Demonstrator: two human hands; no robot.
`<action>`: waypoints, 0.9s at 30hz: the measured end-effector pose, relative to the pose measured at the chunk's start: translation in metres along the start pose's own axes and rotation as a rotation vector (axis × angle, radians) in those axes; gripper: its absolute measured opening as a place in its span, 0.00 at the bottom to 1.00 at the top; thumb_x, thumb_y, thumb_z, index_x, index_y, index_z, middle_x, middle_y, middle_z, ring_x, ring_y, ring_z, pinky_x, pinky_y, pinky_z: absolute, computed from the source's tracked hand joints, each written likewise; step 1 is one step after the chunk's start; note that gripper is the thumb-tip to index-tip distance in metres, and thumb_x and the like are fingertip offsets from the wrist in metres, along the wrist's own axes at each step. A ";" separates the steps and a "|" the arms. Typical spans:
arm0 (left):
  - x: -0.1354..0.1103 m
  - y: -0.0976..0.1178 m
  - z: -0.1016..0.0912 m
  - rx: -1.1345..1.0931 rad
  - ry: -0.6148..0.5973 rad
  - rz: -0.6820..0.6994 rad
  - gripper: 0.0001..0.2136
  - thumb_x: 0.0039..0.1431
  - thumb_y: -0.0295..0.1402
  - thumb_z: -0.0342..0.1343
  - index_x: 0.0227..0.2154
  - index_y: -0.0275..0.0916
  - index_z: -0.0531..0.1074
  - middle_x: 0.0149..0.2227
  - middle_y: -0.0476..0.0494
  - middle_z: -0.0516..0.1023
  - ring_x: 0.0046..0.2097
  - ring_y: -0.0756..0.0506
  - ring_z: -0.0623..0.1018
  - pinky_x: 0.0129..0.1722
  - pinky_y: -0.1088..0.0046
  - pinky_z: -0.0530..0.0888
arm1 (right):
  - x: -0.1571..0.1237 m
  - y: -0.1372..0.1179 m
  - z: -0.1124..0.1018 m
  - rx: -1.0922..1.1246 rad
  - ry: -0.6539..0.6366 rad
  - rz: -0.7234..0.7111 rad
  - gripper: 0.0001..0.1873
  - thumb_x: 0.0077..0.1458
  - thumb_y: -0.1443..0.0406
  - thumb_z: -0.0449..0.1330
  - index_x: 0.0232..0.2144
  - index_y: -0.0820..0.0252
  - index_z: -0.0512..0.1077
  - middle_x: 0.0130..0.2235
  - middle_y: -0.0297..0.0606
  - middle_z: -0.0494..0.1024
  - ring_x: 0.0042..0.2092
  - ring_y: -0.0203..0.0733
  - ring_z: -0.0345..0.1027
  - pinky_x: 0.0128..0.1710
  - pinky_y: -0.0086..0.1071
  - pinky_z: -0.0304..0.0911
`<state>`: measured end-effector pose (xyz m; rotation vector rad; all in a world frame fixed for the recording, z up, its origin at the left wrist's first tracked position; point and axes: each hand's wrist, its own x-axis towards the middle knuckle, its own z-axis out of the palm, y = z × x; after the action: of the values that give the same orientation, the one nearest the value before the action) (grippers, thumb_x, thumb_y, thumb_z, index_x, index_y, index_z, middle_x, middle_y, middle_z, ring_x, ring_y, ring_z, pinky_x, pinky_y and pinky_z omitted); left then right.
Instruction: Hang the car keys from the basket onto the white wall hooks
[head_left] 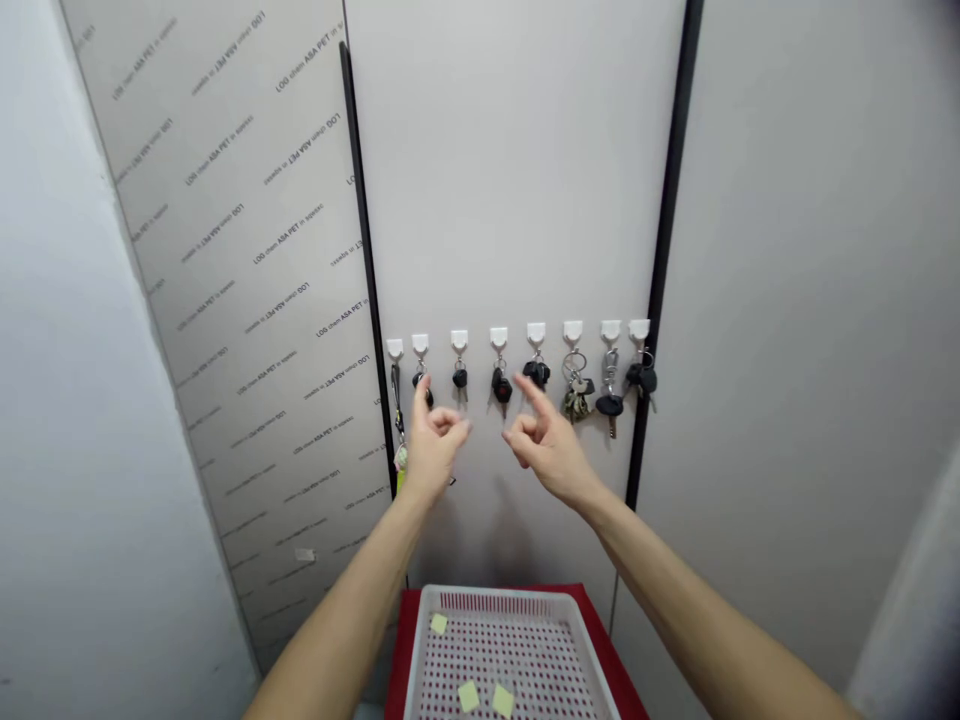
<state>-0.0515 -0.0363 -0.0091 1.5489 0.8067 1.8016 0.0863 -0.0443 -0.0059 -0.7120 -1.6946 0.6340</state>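
A row of several white hooks [499,337] is fixed to a pale panel, each with keys hanging from it. My left hand [435,445] is raised before the left part of the row, index finger pointing up and thumb apart, holding nothing. Its fingertip overlaps a black key [429,396] in view; contact cannot be made out. My right hand [553,447] points up and left with its index finger, also holding nothing. That fingertip appears just below a bunch of black-headed keys [537,372]. Between the hands hangs another black key set [501,386].
Below the hands a white perforated basket [499,603] stands on a red surface [403,640], with yellow paper squares [469,696] inside. Further right hang a brass key bunch [576,402] and a black-headed key [610,405]. Black vertical strips [667,200] border the panel.
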 end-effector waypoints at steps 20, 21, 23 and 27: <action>0.087 0.005 -0.060 -0.037 0.267 -0.084 0.08 0.44 0.35 0.42 0.19 0.35 0.59 0.13 0.56 0.58 0.13 0.58 0.59 0.12 0.84 0.55 | 0.118 0.010 0.037 -0.617 0.337 0.068 0.12 0.40 0.63 0.44 0.20 0.61 0.66 0.22 0.34 0.68 0.26 0.34 0.60 0.26 0.25 0.53; 0.090 0.016 -0.058 -0.067 0.264 -0.074 0.08 0.45 0.35 0.42 0.19 0.35 0.59 0.12 0.56 0.58 0.13 0.58 0.59 0.12 0.84 0.55 | 0.122 0.002 0.037 -0.613 0.366 0.041 0.12 0.40 0.63 0.44 0.20 0.61 0.66 0.22 0.34 0.68 0.26 0.33 0.59 0.26 0.25 0.53; 0.091 0.035 -0.052 -0.109 0.213 -0.068 0.07 0.45 0.34 0.43 0.21 0.35 0.60 0.13 0.56 0.58 0.14 0.58 0.60 0.12 0.85 0.56 | 0.126 -0.013 0.039 -0.595 0.363 -0.012 0.12 0.39 0.64 0.44 0.20 0.62 0.65 0.21 0.33 0.67 0.25 0.32 0.58 0.25 0.24 0.52; 0.063 0.044 -0.042 -0.134 0.044 -0.051 0.08 0.45 0.35 0.44 0.23 0.35 0.62 0.13 0.55 0.59 0.15 0.58 0.61 0.13 0.84 0.57 | 0.100 -0.020 0.038 -0.552 0.038 -0.048 0.10 0.39 0.66 0.44 0.16 0.63 0.63 0.18 0.32 0.65 0.22 0.29 0.55 0.23 0.23 0.50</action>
<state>-0.1036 -0.0159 0.0586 1.3954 0.7236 1.8200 0.0282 0.0145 0.0649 -1.0554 -1.8610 0.1070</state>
